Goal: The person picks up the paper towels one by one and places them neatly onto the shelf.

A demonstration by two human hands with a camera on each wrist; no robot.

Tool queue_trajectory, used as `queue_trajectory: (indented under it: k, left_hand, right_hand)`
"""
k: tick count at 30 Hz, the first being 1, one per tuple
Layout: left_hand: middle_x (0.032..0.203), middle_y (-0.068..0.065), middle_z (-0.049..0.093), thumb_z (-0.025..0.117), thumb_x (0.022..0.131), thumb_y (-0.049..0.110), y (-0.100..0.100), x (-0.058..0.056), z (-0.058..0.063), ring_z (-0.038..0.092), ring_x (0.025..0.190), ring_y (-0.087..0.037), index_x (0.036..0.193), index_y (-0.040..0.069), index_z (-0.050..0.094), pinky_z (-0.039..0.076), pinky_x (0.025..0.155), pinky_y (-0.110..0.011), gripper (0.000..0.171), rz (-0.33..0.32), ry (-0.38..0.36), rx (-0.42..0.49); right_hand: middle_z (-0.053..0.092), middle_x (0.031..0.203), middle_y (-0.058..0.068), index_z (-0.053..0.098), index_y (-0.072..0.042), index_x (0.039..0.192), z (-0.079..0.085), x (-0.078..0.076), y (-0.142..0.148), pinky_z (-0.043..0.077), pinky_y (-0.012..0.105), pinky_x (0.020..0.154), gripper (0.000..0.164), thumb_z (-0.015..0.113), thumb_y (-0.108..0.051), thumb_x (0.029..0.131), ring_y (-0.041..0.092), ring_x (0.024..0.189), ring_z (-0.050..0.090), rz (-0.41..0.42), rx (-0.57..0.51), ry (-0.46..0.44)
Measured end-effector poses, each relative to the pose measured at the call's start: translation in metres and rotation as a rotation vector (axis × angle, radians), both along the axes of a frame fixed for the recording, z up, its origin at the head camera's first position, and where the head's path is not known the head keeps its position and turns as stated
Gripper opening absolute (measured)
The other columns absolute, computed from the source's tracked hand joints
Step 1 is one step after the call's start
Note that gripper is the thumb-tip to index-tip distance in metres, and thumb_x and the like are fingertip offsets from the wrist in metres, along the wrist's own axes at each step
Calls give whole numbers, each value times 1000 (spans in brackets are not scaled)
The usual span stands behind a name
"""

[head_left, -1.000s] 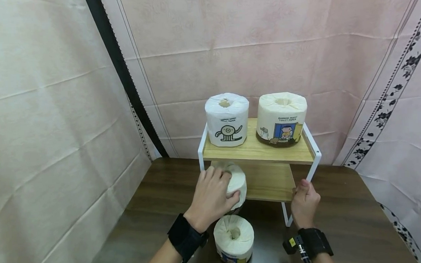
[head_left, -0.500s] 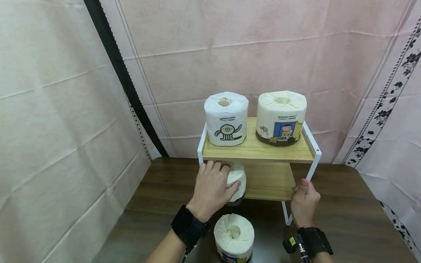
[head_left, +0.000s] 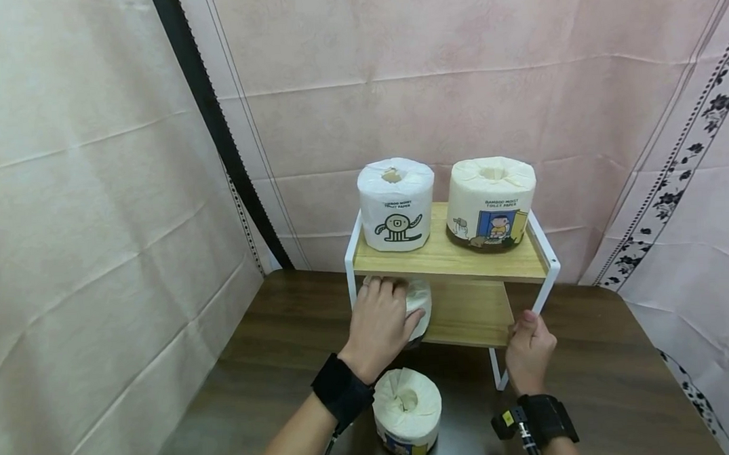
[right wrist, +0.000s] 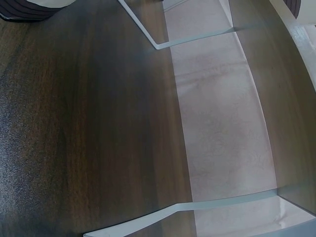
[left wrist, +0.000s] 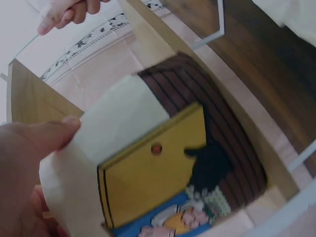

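Note:
My left hand (head_left: 377,322) grips a wrapped toilet paper roll (head_left: 423,303) from above, at the left part of the lower board (head_left: 466,311) of a two-tier shelf. In the left wrist view the thumb (left wrist: 61,133) curls over the top of this roll, whose wrapper bears a yellow door print (left wrist: 153,158) and a dark striped base. That base is close against the lower board; whether it fully rests there I cannot tell. My right hand (head_left: 528,346) holds the shelf's white right-hand frame (head_left: 544,293). The right wrist view does not show that hand.
On the upper board (head_left: 405,263) stand a white toilet paper roll (head_left: 397,206) and a cream one (head_left: 492,205). Another roll (head_left: 407,416) stands on the dark wooden table (head_left: 273,367) in front. Fabric curtains (head_left: 455,67) hang behind and at the sides.
My left hand has carried its roll away from me and slightly right, deeper over the lower board. The right hand stays on the frame, and the other rolls have not moved.

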State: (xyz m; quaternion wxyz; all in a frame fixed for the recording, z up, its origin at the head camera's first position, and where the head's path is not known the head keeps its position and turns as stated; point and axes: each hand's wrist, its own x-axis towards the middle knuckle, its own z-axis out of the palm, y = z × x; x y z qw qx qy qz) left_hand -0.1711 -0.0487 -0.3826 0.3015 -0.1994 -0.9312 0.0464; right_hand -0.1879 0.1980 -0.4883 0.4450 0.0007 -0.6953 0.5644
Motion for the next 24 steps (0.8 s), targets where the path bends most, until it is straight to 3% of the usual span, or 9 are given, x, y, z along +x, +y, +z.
queue_trajectory:
  k: [5,9,13,16,24]
  left_hand:
    - [114,-8,70,69,94,67,-11,4,5,58,99,-25,130,11,70,45,83,-36,67,-55,-56,-10]
    - [128,-7,65,82,88,53,-25,11,12,51,104,-24,141,12,63,42,83,-34,69,-112,-83,-92]
    - [140,-4,61,84,91,27,-39,11,17,50,106,-23,149,14,55,41,81,-32,67,-153,-2,-253]
    - [145,-2,60,82,94,18,-47,7,16,52,107,-23,152,14,53,41,81,-32,64,-170,75,-338]
    - [147,4,61,86,91,20,-56,-1,1,48,98,-21,157,18,47,37,79,-31,76,-178,122,-373]
  right_hand:
    - [41,53,-13,43,3,68,-9,-5,4,21,21,41,65,39,-42,115,0,44,31,-15,1,7]
    - [41,53,-12,44,0,67,-11,-7,5,22,21,42,66,40,-46,113,1,44,32,-17,0,6]
    - [44,54,-10,45,2,68,-8,-7,4,24,18,45,68,40,-48,113,0,46,35,-15,-4,12]
    - [43,54,-11,44,5,69,-1,-3,2,24,17,45,68,39,-46,114,-1,46,33,-19,-5,19]
    - [41,55,-13,43,9,70,15,13,-7,23,19,44,68,39,-42,115,-1,46,31,18,-13,26]
